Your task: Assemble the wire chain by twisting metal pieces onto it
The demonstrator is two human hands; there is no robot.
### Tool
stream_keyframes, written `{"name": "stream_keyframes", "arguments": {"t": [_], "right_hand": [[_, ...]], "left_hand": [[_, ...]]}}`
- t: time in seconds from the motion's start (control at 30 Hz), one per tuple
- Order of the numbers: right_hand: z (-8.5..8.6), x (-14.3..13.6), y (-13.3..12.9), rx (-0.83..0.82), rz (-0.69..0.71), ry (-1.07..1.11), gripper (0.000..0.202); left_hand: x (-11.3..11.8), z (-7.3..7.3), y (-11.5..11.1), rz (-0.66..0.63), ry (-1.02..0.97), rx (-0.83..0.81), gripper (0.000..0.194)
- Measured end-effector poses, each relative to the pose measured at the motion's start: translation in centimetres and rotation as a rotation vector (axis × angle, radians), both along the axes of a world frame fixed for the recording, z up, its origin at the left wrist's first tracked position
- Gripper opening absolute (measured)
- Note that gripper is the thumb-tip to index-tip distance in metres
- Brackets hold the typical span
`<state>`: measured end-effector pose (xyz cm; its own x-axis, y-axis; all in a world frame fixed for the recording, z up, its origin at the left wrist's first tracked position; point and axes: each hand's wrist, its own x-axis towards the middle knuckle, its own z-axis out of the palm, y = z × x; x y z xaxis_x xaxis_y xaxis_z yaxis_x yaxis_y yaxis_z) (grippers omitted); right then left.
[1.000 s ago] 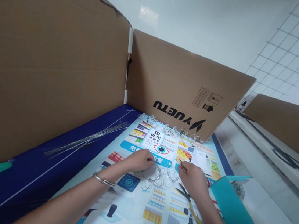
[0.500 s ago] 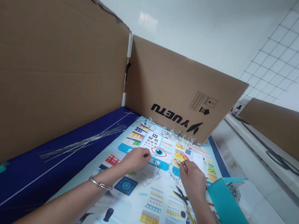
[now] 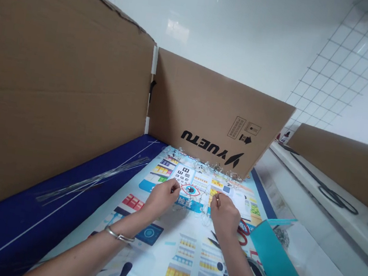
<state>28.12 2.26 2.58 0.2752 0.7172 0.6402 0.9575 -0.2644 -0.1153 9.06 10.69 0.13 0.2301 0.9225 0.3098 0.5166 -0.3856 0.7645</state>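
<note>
Left hand [image 3: 164, 197] and right hand [image 3: 224, 214] sit farther forward relative to the printed eye [image 3: 191, 190] than one second ago, fingers curled, each pinching fine wire [image 3: 201, 200]. Its blurred loops hang between them; red handles [image 3: 243, 233] show just beside the right wrist.

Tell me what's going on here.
A person holds their left hand and right hand apart over a printed sheet, fingers pinched. Fine wire shows between them; what each grip holds is too small to tell. Dark tool tips show near the right hand; a bundle of thin strands lies to the left.
</note>
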Motion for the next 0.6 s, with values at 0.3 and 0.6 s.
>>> {"name": "stream_keyframes", "arguments": {"t": [0.3,0.6], "right_hand": [[0.8,-1.1,0.0,-0.056,0.005,0.161,0.020],[0.6,-1.2,-0.1,-0.065,0.071,0.358,0.021]], "left_hand": [[0.1,0.3,-0.3,0.034,-0.027,-0.021,0.011],[-0.3,1.3,-0.7,0.039,-0.109,-0.058,0.008]]}}
